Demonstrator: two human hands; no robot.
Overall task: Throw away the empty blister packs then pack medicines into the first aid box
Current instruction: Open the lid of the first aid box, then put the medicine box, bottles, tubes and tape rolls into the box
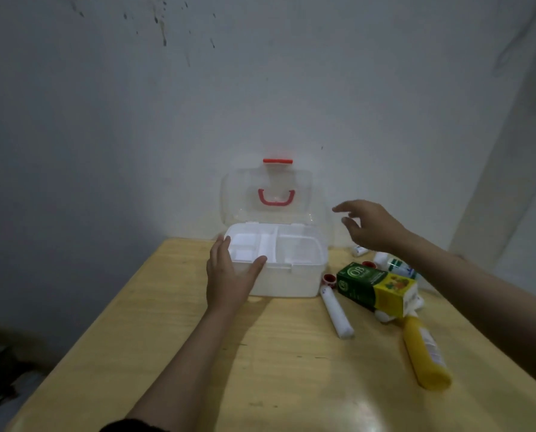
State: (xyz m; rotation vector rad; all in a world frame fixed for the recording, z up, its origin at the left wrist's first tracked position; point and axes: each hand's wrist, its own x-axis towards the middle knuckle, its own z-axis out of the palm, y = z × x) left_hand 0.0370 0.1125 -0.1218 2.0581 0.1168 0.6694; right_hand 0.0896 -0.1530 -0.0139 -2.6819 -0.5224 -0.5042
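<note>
White plastic is what I am working around: the first aid box (279, 263) is standing with its clear lid (272, 194) tipped up against the wall, and its divided tray (260, 244) is looking empty from here. I am judging that the packing step is the one in hand, since I am seeing no blister packs on the wooden table (198, 353).

To do it well, I am keeping the box steady with one hand while the other fetches one item at a time, laying long things flat and saving the bulky carton for the deep space under the tray, if there is one.

My left hand (229, 275) is resting open against the box's near left corner, thumb lying over the tray's front rim, fingers along the side; it is bracing, not gripping. My right hand (372, 226) is hovering open and empty, fingers spread loosely, just right of the lid and touching nothing.

Below that right hand the medicines are lying together: a green and yellow carton (375, 286), a white tube (336, 311) with a red cap just left of it, a yellow bottle (425, 357) nearer me, and small white bottles (397, 266) behind the carton.
</note>
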